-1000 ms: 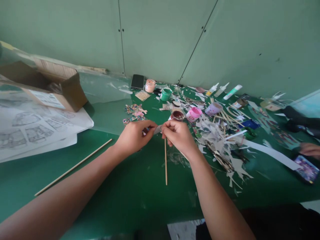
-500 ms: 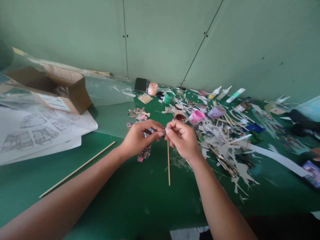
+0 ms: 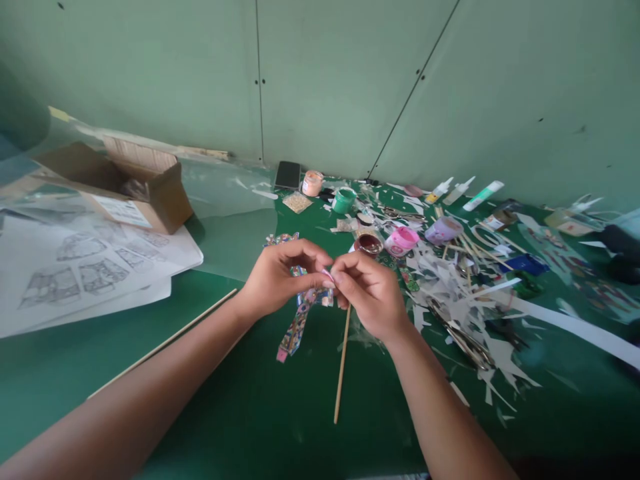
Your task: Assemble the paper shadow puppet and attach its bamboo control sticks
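Both hands meet over the green table. My left hand (image 3: 280, 277) pinches a colourful patterned paper cutout (image 3: 295, 330) between thumb and fingertips; a strip of it with a pink tab hangs below the hand. My right hand (image 3: 373, 293) has its thumb and index finger closed on the same cutout's small pinkish edge, touching the left fingertips. A thin wooden stick (image 3: 342, 373) extends down from beneath my right hand; whether the hand grips it I cannot tell. Another patterned cutout (image 3: 281, 239) shows partly behind my left hand.
At left stand a cardboard box (image 3: 165, 200) and printed sheets (image 3: 100, 267), with a second stick (image 3: 165, 343) by my left forearm. Behind my hands are paint jars, green (image 3: 344, 200) and pink (image 3: 401, 241). White paper scraps (image 3: 450, 293) and scissors (image 3: 465, 340) crowd the right.
The patterned strip hangs lower and shows more below my left hand. The stick under my right hand reaches further down and slants more. The whole view has shifted slightly.
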Demonstrator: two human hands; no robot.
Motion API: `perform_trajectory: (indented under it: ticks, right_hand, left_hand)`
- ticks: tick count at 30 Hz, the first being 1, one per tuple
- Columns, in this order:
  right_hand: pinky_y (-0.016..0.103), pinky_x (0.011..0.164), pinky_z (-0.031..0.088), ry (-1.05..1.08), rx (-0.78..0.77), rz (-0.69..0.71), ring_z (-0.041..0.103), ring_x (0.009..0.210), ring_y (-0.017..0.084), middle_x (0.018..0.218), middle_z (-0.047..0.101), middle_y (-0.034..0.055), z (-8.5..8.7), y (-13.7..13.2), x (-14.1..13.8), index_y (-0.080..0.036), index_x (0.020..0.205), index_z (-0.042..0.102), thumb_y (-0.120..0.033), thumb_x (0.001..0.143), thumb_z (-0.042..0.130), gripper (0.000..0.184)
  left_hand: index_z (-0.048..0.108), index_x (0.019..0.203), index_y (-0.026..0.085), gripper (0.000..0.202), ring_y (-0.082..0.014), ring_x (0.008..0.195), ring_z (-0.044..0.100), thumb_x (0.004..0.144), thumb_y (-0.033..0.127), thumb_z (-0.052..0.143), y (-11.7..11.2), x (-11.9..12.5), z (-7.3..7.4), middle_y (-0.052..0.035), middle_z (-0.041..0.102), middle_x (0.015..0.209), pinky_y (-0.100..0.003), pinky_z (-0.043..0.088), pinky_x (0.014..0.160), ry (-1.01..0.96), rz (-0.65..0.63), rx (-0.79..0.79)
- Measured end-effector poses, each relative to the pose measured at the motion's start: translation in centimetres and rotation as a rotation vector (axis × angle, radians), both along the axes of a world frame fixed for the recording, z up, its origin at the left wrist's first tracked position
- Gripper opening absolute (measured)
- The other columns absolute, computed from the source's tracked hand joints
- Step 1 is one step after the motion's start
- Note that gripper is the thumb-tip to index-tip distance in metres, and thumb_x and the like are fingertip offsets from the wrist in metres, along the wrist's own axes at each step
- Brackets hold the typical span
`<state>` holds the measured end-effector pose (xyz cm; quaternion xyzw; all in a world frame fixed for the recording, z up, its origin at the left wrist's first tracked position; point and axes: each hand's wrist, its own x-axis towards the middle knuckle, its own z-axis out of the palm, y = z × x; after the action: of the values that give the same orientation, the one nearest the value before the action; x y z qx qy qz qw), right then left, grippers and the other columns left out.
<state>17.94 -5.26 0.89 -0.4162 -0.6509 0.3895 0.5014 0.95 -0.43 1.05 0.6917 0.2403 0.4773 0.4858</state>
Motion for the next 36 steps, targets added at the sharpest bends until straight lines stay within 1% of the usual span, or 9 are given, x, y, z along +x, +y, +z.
perform_trajectory:
  ticks: [4,8,12,16,21,24,28,31,36]
  right_hand:
    - [0.021,0.047,0.042,-0.059,0.079,-0.096,0.053,0.05,0.009,0.064,0.059,-0.0031,0.3,-0.1,-0.2,-0.022,0.082,0.062,-0.03,0.091,0.058,0.012]
    - [0.023,0.049,0.044,-0.109,0.112,-0.163,0.053,0.051,0.01,0.065,0.063,-0.002,0.6,-0.3,-0.2,-0.022,0.082,0.066,-0.028,0.089,0.06,0.011]
    - [0.024,0.049,0.047,-0.135,0.085,-0.159,0.056,0.054,0.012,0.072,0.067,0.0005,0.9,-0.6,0.1,-0.023,0.086,0.069,-0.03,0.09,0.058,0.014]
    - [0.024,0.05,0.047,-0.132,0.124,-0.123,0.059,0.058,0.012,0.078,0.068,0.0017,1.0,-0.6,0.2,-0.023,0.083,0.071,-0.029,0.09,0.059,0.015]
    - [0.024,0.046,0.044,-0.124,0.036,-0.131,0.054,0.05,0.01,0.07,0.066,-0.0001,0.8,-0.2,0.1,-0.023,0.083,0.07,-0.033,0.089,0.059,0.016]
    - [0.024,0.048,0.043,-0.146,0.037,-0.148,0.053,0.053,0.011,0.066,0.064,-0.0004,0.6,-0.1,0.1,-0.022,0.082,0.069,-0.035,0.089,0.059,0.018]
    - [0.023,0.049,0.041,-0.138,0.02,-0.149,0.051,0.053,0.011,0.066,0.063,-0.0006,0.7,0.0,0.1,-0.021,0.081,0.068,-0.034,0.088,0.059,0.017]
    - [0.023,0.048,0.038,-0.125,-0.007,-0.164,0.048,0.051,0.01,0.061,0.059,-0.0017,0.7,0.1,0.2,-0.021,0.08,0.069,-0.034,0.087,0.06,0.018]
    - [0.023,0.046,0.036,-0.057,-0.12,-0.103,0.046,0.05,0.01,0.06,0.058,-0.0019,0.7,0.5,0.5,-0.02,0.079,0.071,-0.038,0.081,0.066,0.019]
  left_hand:
    - [0.071,0.085,0.014,0.028,-0.012,0.065,0.064,0.071,0.034,0.082,0.0,-0.1,0.0,-0.0028,0.069,0.07,-0.024,0.055,0.063,0.022,0.002,-0.005]
    - [0.072,0.086,0.014,0.023,-0.0118,0.063,0.064,0.073,0.03,0.081,-0.1,-0.1,0.1,-0.0027,0.07,0.07,-0.024,0.055,0.062,0.07,0.032,0.035]
    - [0.073,0.085,0.014,0.024,-0.013,0.065,0.066,0.073,0.034,0.08,-0.3,0.0,0.3,-0.004,0.072,0.071,-0.024,0.056,0.062,0.098,0.084,0.084]
    - [0.074,0.079,0.015,0.02,-0.0132,0.067,0.067,0.075,0.034,0.079,-0.3,-0.1,0.6,-0.0051,0.073,0.074,-0.023,0.056,0.062,0.1,0.1,0.141]
    - [0.072,0.076,0.015,0.024,-0.0138,0.066,0.067,0.073,0.038,0.08,-0.2,-0.1,0.6,-0.005,0.073,0.072,-0.024,0.057,0.061,0.134,0.119,0.115]
    - [0.072,0.076,0.015,0.025,-0.0135,0.067,0.067,0.074,0.039,0.079,0.0,0.0,0.4,-0.0051,0.072,0.073,-0.024,0.056,0.061,0.136,0.112,0.102]
    - [0.073,0.076,0.016,0.023,-0.0127,0.07,0.066,0.077,0.038,0.076,0.3,0.0,0.0,-0.0053,0.072,0.076,-0.023,0.055,0.063,0.116,0.117,0.124]
    - [0.073,0.075,0.017,0.023,-0.0129,0.07,0.066,0.079,0.039,0.075,0.4,-0.1,0.1,-0.0054,0.072,0.076,-0.024,0.055,0.064,0.124,0.109,0.138]
    - [0.074,0.076,0.017,0.022,-0.0132,0.07,0.065,0.079,0.039,0.075,0.3,-0.2,0.5,-0.0062,0.071,0.076,-0.025,0.054,0.063,0.15,0.091,0.169]
